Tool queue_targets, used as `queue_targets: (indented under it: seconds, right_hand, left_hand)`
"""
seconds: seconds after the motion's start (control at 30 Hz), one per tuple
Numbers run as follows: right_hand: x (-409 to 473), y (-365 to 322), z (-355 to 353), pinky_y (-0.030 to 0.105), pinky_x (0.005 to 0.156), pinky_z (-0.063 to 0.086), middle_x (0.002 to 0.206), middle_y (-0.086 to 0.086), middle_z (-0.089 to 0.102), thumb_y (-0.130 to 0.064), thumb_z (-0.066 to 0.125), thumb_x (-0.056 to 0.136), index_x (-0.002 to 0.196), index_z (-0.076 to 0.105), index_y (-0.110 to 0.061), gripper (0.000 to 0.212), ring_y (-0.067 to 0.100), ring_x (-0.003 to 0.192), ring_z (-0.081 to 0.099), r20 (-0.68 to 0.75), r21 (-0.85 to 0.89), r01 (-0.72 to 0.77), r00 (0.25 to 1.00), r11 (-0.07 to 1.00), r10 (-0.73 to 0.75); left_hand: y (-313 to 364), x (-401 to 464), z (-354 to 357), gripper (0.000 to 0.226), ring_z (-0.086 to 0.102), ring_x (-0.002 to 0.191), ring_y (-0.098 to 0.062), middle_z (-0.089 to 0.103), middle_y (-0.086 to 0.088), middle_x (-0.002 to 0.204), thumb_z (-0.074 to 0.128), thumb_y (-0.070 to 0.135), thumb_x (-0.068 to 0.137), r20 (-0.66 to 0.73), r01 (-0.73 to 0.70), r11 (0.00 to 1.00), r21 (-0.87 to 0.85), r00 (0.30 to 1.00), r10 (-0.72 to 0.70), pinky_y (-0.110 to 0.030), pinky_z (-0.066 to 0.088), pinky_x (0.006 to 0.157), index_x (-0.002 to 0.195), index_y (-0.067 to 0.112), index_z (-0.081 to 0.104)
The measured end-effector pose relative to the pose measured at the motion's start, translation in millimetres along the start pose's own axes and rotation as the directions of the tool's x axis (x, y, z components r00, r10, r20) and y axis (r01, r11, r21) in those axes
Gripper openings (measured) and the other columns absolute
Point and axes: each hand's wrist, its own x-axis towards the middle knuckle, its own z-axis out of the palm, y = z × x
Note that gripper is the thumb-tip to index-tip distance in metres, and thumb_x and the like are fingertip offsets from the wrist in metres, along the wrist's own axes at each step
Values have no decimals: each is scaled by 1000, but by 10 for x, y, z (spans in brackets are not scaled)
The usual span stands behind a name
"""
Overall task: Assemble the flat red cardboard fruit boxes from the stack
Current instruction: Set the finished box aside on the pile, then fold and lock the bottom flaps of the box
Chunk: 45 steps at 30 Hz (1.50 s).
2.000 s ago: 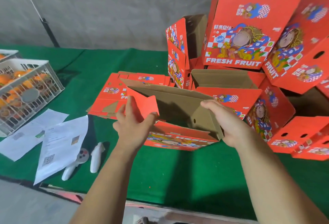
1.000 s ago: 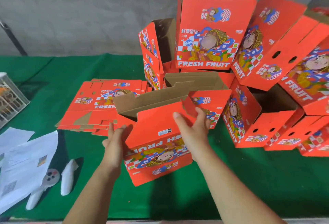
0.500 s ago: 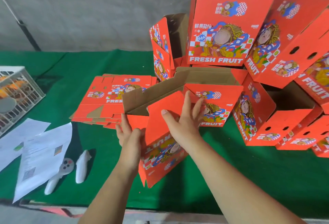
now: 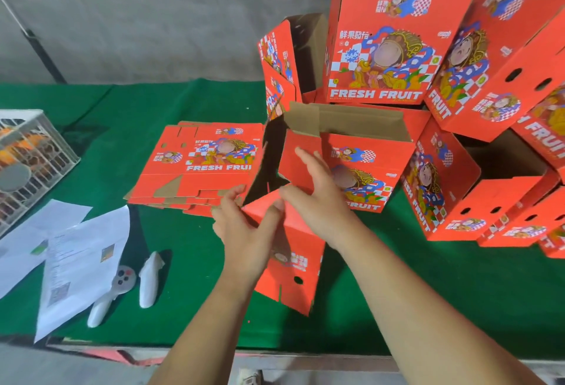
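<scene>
Red cardboard box [image 4: 293, 265], half folded up, sits at the centre of the head view, held tilted above the green table [image 4: 153, 109] with its end flaps turned toward the camera. Left hand [image 4: 244, 231] grips the near flap edge, thumb curled over it and fingers behind. Right hand [image 4: 318, 198] lies with straight fingers pressed flat on an inner red flap, thumb against the fold.

Just left of centre, the stack of flat boxes [image 4: 201, 167] lies on the table, printed side up. Assembled boxes [image 4: 388, 42] are heaped in the upper right and right of the frame, several tipped on their sides.

At the left edge stands a white crate [image 4: 36, 164] with orange fruit inside. Paper sheets [image 4: 79, 262] lie in the lower left, with two white controllers [image 4: 149, 277] just beside them.
</scene>
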Motion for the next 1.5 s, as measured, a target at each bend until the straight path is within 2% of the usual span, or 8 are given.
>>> queue_targets:
  seconds: [0.17, 0.37, 0.5, 0.67, 0.83, 1.03, 1.3, 1.5]
  right_hand:
    - [65, 111, -400, 31, 121, 35, 162, -11, 42, -34, 70, 91, 152, 48, -40, 65, 2, 146, 40, 130, -279, 256, 965, 925, -228]
    - [105, 251, -331, 52, 123, 23, 161, -6, 40, -25, 53, 103, 157, 33, -43, 60, 25, 146, 38, -63, -758, -93, 996, 646, 70]
    - [-5, 304, -372, 63, 119, -9, 164, -9, 29, -58, 42, 98, 150, 29, -58, 54, 26, 152, 18, -167, -716, -250, 968, 652, 187]
    - [-2, 242, -617, 49, 125, 15, 169, -11, 23, -44, 54, 101, 156, 31, -54, 60, 25, 153, 19, 26, -669, -117, 983, 734, 181]
    - [72, 271, -852, 36, 120, 31, 162, -3, 43, -27, 71, 96, 152, 51, -31, 60, 22, 150, 39, 208, -570, 113, 978, 814, 10]
    - [113, 423, -912, 41, 109, 42, 145, 0, 62, -1, 67, 92, 140, 64, -22, 52, 27, 128, 54, 246, -483, 223, 963, 847, -114]
    - [132, 801, -1036, 33, 113, 33, 145, 15, 54, -30, 74, 94, 149, 50, -11, 62, 32, 138, 47, -266, -353, -37, 962, 935, -62]
    - [107, 779, -1040, 2, 106, 28, 150, -2, 53, -20, 44, 111, 156, 44, -13, 45, -2, 133, 45, -273, -201, 102, 949, 974, -156]
  left_hand:
    - [25, -210, 26, 71, 61, 94, -8, 65, 4, 107, 69, 38, 81, 48, 45, 959, -279, 998, -33, -35, 51, 92, 145, 28, 41]
    - [-91, -685, 397, 116, 63, 85, -12, 70, -4, 96, 78, 36, 85, 474, 126, 983, -134, 879, -48, -32, 54, 86, 161, 40, -9]
    - [-177, -580, 331, 111, 68, 88, -13, 66, 6, 85, 74, 37, 88, 614, 195, 950, -242, 790, -6, -32, 55, 90, 154, 49, -14]
    - [-158, -315, 248, 70, 56, 123, -12, 57, 4, 130, 68, 53, 82, 360, 108, 976, -192, 932, -32, -27, 42, 108, 143, 33, 41]
    - [-128, 373, -87, 90, 20, 155, -13, 19, 3, 171, 50, 65, 89, 33, 191, 972, -135, 982, -188, -44, 15, 129, 165, 30, 16]
    - [-9, 377, -155, 19, 59, 82, 1, 65, 19, 88, 52, 52, 91, 68, 33, 947, -320, 998, -12, -34, 41, 83, 95, 36, 63]
    - [-41, 487, -611, 96, 36, 139, 16, 58, 27, 143, 22, 99, 80, 385, 194, 977, -91, 911, -146, -39, 13, 115, 110, 30, 81]
    - [136, 516, -611, 114, 41, 148, -12, 42, -2, 162, 35, 95, 76, 456, 304, 950, -70, 857, -240, -34, 26, 123, 159, 17, 38]
